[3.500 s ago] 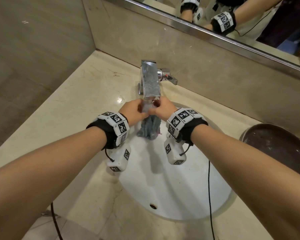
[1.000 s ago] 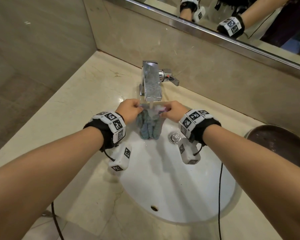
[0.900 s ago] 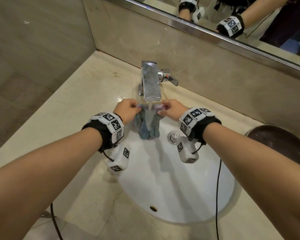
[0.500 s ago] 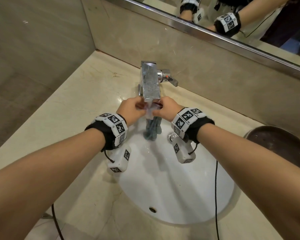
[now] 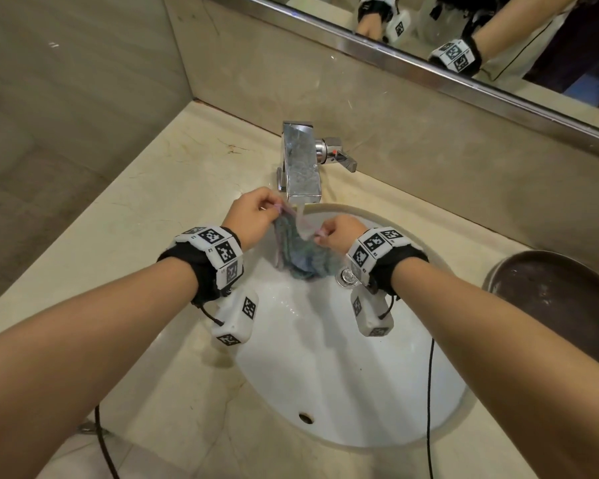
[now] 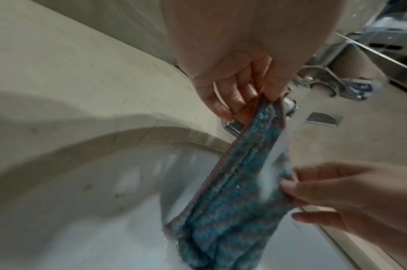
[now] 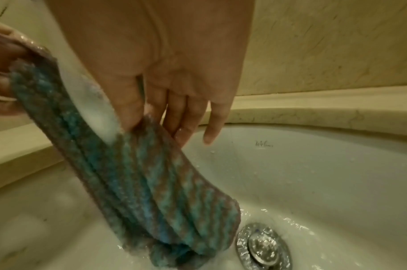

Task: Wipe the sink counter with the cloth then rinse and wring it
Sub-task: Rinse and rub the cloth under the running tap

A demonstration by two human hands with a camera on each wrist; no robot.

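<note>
Wet blue cloth [image 5: 300, 252], seemingly bunched, underwater

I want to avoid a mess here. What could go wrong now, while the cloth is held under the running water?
1. Each hand, left and right, only pinches an upper edge of the wet cloth; that light grip may slip.
2. The cloth's lower end hangs close to the drain and could cover it.
3. The stream from the faucet strikes the cloth and may splash the counter.

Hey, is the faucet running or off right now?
Running: a stream falls from the faucet spout onto the cloth both hands hold over the sink.
</note>
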